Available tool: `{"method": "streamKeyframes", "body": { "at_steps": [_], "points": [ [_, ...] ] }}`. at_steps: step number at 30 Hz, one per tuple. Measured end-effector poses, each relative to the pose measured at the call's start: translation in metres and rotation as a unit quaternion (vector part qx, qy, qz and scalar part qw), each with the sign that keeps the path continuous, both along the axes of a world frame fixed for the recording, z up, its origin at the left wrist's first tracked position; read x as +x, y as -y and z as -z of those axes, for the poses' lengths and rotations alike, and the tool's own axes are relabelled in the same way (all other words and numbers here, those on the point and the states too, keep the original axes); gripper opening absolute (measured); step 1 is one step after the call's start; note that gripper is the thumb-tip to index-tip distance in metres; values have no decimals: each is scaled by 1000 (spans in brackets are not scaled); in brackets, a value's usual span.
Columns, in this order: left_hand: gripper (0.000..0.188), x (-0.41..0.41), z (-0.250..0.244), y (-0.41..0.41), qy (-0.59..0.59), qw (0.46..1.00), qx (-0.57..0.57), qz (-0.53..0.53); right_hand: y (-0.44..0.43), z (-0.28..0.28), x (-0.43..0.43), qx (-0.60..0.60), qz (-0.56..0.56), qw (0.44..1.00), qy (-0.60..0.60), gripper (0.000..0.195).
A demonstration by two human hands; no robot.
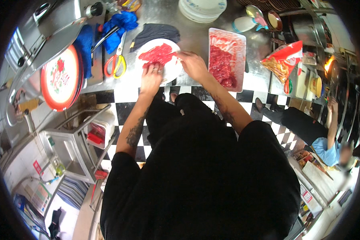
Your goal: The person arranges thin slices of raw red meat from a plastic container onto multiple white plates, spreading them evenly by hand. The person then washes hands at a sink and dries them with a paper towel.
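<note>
A white plate (pixel 174 73) lies before me at the counter's front edge, with thin slices of raw red meat (pixel 157 53) spread across it. The fingers of my left hand (pixel 151 75), one wearing a ring, press on meat at the plate's near left side; whether they grip it is hidden. At the plate's right rim, my right hand (pixel 193 64) pinches the end of a meat slice between thumb and fingers. To the right of that hand is a white tray (pixel 241 48) holding a heap of wet raw meat (pixel 221 64).
Scissors (pixel 119 60), a blue cloth (pixel 115 39) and stacked red-rimmed plates (pixel 60 78) are at left. A dark cloth (pixel 156 31) touches the plate's far side. Beyond stand stacked plates (pixel 202 13) and a spray bottle (pixel 246 24). Far right, a person (pixel 306 123) works near a flame (pixel 329 63).
</note>
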State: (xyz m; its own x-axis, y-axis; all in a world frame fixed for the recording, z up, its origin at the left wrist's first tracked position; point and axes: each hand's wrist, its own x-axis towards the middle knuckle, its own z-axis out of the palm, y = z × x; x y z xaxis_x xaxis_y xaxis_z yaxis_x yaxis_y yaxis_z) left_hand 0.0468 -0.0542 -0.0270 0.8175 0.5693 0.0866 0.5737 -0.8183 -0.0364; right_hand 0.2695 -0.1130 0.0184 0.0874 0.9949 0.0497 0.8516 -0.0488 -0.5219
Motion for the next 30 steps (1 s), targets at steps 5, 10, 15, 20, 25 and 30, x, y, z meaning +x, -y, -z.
{"method": "streamKeyframes", "body": {
  "at_steps": [5, 10, 15, 20, 25, 30],
  "points": [
    [35, -2, -21, 6, -24, 995, -92, -21, 104, 9, 76, -106, 267, 958, 12, 20],
    [32, 15, -17, 11, 42, 995, -86, 27, 142, 50, 98, -165, 221, 961, 11, 23],
    [34, 30, -19, 18, 64, 992, -97, 53, 125, 74, 88, -158, 246, 955, 42, 18],
    [38, 27, -15, 19, 73, 993, -83, 48, 122, 46, 80, -148, 276, 949, 43, 21],
    [23, 19, -28, 21, 104, 989, -103, 24, 136, 57, 99, -63, 270, 953, 119, 17],
    [18, 8, -32, 24, 92, 991, -101, 10, 132, 54, 123, -159, 175, 963, 130, 12]
  ]
}}
